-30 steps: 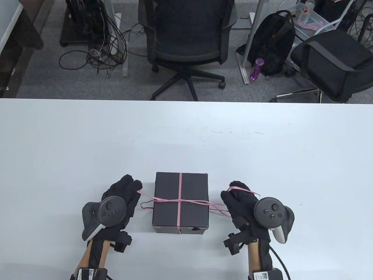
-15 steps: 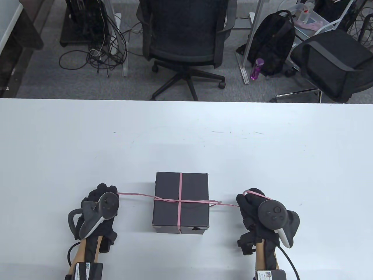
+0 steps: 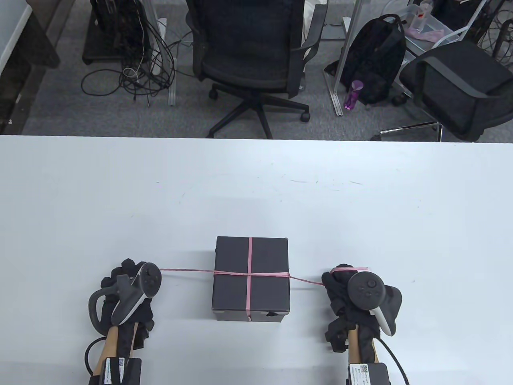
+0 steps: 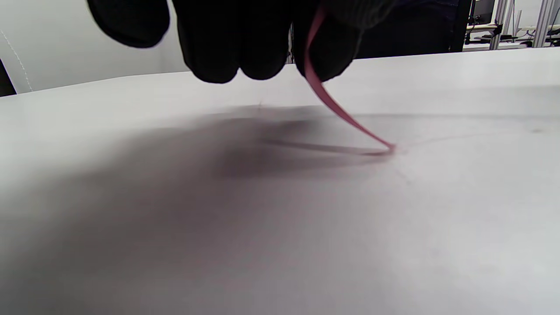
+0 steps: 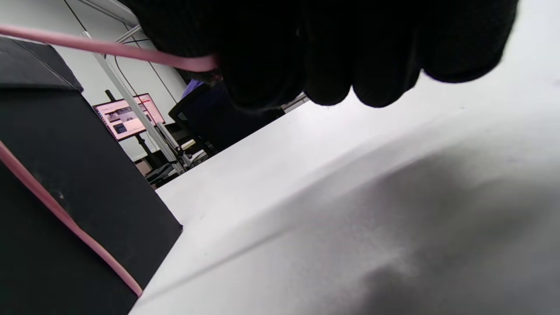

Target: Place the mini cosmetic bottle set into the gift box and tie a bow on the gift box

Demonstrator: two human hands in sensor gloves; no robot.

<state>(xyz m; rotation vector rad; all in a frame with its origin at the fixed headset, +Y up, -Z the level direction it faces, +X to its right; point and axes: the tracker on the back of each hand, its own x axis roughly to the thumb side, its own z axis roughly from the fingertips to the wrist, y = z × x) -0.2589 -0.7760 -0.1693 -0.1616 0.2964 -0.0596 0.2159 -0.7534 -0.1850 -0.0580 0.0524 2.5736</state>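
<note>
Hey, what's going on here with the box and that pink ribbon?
A person in sensor gloves is tying up a closed black gift box on the white table. A pink ribbon is wrapped around it in a cross. The left hand grips one end and the right hand grips the other, on opposite sides of the box, with the ribbon stretched taut between them across the lid. There are no bow loops yet, so the bow is not tied.
</note>
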